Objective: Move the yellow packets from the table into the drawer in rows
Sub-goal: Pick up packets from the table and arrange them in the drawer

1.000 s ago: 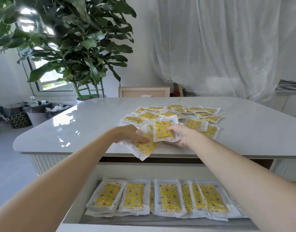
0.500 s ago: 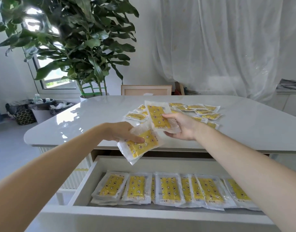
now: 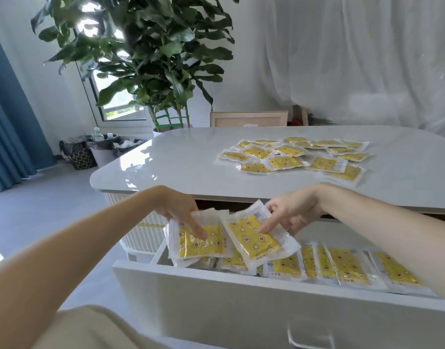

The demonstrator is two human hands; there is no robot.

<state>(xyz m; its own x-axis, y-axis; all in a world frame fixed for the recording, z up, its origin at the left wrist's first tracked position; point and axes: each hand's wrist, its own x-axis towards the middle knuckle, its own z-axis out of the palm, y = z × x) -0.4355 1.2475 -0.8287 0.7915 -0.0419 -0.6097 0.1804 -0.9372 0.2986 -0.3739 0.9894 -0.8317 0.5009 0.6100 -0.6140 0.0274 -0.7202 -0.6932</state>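
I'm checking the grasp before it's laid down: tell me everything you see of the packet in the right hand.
The packet is a flat clear plastic pouch with white sealed edges around a yellow sachet printed with stars. It hangs tilted above the left part of the open drawer. The right hand pinches it, forefinger on top, other fingers beneath its right edge.

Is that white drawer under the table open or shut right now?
Open. The drawer is pulled out from under the table, and yellow packets lie exposed inside it.
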